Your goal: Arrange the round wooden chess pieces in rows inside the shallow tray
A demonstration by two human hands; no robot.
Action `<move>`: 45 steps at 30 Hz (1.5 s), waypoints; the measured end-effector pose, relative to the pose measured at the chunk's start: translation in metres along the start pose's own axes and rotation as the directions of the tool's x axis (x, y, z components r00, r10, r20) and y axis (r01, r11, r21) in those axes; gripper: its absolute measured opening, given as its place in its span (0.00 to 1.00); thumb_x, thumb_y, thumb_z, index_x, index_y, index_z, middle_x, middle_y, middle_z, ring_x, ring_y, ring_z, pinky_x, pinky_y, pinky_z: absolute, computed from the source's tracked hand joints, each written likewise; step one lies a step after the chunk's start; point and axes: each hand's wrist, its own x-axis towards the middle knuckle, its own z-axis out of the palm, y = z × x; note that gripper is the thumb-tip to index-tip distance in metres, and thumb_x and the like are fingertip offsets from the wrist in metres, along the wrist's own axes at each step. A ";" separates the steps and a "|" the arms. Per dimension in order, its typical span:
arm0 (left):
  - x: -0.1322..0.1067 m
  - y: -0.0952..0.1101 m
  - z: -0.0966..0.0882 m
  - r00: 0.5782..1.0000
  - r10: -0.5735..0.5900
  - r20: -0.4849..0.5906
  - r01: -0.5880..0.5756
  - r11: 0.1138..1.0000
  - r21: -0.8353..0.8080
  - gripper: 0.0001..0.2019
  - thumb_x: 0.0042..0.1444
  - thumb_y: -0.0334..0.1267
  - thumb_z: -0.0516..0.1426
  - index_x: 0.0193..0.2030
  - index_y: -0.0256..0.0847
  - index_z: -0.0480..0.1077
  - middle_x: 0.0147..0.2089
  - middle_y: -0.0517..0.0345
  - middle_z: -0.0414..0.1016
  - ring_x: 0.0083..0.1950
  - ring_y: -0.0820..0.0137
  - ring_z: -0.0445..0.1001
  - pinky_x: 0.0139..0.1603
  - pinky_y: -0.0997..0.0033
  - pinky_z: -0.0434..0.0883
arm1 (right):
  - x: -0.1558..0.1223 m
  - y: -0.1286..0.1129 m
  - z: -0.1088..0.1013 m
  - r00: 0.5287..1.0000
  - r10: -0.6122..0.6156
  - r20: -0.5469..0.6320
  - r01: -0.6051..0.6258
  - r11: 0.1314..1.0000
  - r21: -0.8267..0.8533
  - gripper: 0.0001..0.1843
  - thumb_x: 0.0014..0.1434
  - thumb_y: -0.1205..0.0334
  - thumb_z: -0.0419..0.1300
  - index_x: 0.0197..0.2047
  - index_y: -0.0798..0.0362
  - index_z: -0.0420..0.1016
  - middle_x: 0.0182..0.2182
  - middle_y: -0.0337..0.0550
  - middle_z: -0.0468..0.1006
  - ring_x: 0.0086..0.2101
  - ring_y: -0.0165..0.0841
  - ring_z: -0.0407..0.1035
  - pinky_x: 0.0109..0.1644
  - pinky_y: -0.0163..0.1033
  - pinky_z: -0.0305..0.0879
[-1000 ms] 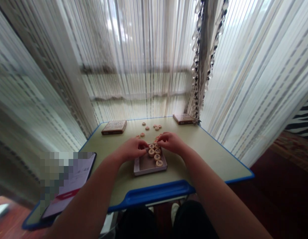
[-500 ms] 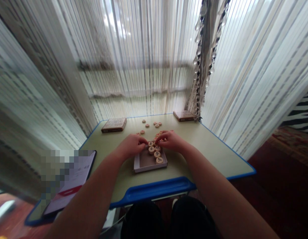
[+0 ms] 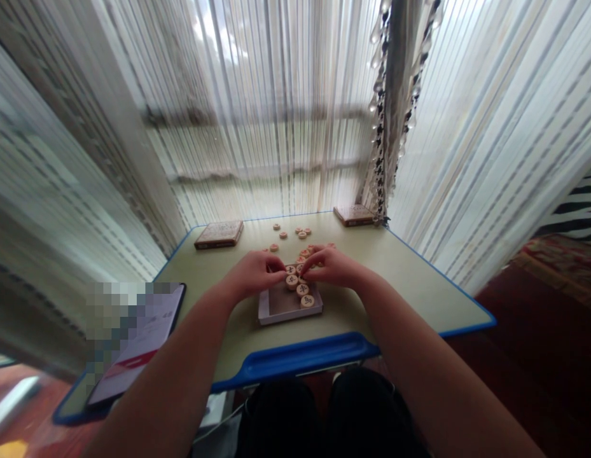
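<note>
A shallow white open box sits on the table in front of me, holding several round wooden Chinese chess pieces with dark characters, such as one piece at its near right corner and another in the middle. My left hand comes over the box's left side, thumb and fingers pinched at the edge of a far piece. From the right, my right hand curls its fingers over a piece beside that one, partly hiding it. Behind the right hand lie pieces with red characters.
Loose pieces are scattered toward the back of the table. Two flat brown boxes stand at the back, one left, one right. A tablet lies at the left. A blue tray edge runs along the front.
The view has tilted slightly, so everything sits a little higher in the frame. Both hands stay at the far part of the box, with the right fingertips moved slightly over the pieces.
</note>
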 end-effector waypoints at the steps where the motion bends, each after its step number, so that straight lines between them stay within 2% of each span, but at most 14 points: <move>1: 0.000 0.000 0.000 1.000 0.004 0.010 -0.004 1.000 -0.011 0.14 0.47 0.43 0.53 0.33 0.36 0.74 0.28 0.56 0.74 0.28 0.73 0.68 0.28 0.76 0.61 | 0.000 0.000 0.000 1.000 0.001 0.002 -0.001 1.000 0.001 0.08 0.45 0.64 0.62 0.32 0.49 0.79 0.34 0.40 0.67 0.34 0.30 0.64 0.42 0.37 0.59; 10: -0.002 0.002 0.002 1.000 0.006 -0.017 -0.006 1.000 0.009 0.13 0.46 0.41 0.53 0.32 0.36 0.74 0.26 0.58 0.73 0.27 0.75 0.66 0.27 0.77 0.59 | 0.003 0.003 0.000 0.999 -0.008 0.035 0.007 1.000 0.026 0.08 0.47 0.63 0.61 0.32 0.49 0.79 0.32 0.40 0.67 0.35 0.30 0.63 0.44 0.37 0.59; 13: -0.006 0.007 0.003 0.999 0.043 0.001 -0.043 0.997 0.057 0.13 0.46 0.44 0.53 0.25 0.35 0.72 0.20 0.61 0.67 0.22 0.78 0.61 0.24 0.78 0.56 | 0.002 0.003 -0.001 0.999 -0.021 0.028 0.020 0.999 0.041 0.09 0.47 0.64 0.60 0.34 0.49 0.78 0.32 0.40 0.69 0.35 0.30 0.64 0.44 0.37 0.59; 16: -0.009 0.015 0.007 0.996 0.079 0.047 -0.086 0.981 0.173 0.15 0.44 0.46 0.55 0.18 0.35 0.67 0.15 0.64 0.60 0.20 0.80 0.55 0.22 0.77 0.52 | 0.002 0.003 -0.001 0.999 -0.008 0.032 0.007 0.999 0.038 0.10 0.47 0.66 0.59 0.34 0.49 0.78 0.32 0.40 0.71 0.36 0.31 0.65 0.43 0.37 0.60; 19: -0.011 0.021 0.011 0.991 0.103 0.089 -0.123 0.958 0.258 0.15 0.43 0.45 0.55 0.16 0.36 0.67 0.15 0.64 0.59 0.19 0.79 0.54 0.22 0.76 0.51 | 0.001 0.002 -0.002 0.999 -0.007 0.040 0.006 1.000 0.020 0.09 0.46 0.65 0.60 0.32 0.50 0.79 0.32 0.40 0.72 0.36 0.31 0.65 0.44 0.37 0.60; 28: -0.010 0.021 0.014 0.986 0.109 0.128 -0.151 0.910 0.386 0.18 0.47 0.48 0.52 0.16 0.38 0.69 0.16 0.61 0.62 0.19 0.76 0.54 0.24 0.72 0.49 | 0.003 0.009 0.000 0.997 -0.070 0.037 0.069 0.997 0.021 0.10 0.48 0.67 0.58 0.33 0.50 0.78 0.32 0.39 0.73 0.35 0.30 0.65 0.46 0.36 0.59; 32: -0.010 0.020 0.013 0.984 0.120 0.132 -0.163 0.909 0.383 0.17 0.47 0.47 0.51 0.17 0.38 0.69 0.16 0.61 0.62 0.19 0.77 0.53 0.24 0.72 0.48 | 0.002 0.007 -0.001 0.997 -0.074 -0.015 0.074 0.997 0.023 0.12 0.50 0.70 0.55 0.33 0.50 0.78 0.34 0.40 0.71 0.33 0.27 0.65 0.43 0.35 0.61; 40: -0.010 0.024 0.011 0.981 0.128 0.144 -0.177 0.895 0.409 0.17 0.49 0.46 0.51 0.18 0.38 0.70 0.16 0.60 0.63 0.20 0.77 0.54 0.24 0.73 0.49 | 0.000 0.003 -0.004 0.995 -0.042 -0.088 0.042 0.999 0.006 0.12 0.50 0.70 0.54 0.31 0.50 0.79 0.32 0.41 0.70 0.32 0.27 0.65 0.41 0.35 0.60; 45: -0.009 0.025 0.011 0.978 0.151 0.143 -0.199 0.882 0.428 0.19 0.50 0.48 0.49 0.19 0.38 0.70 0.17 0.60 0.64 0.20 0.76 0.56 0.25 0.73 0.51 | -0.001 -0.002 -0.004 0.998 -0.050 -0.033 0.052 0.996 0.074 0.13 0.50 0.71 0.54 0.33 0.51 0.79 0.31 0.40 0.72 0.31 0.27 0.64 0.39 0.34 0.60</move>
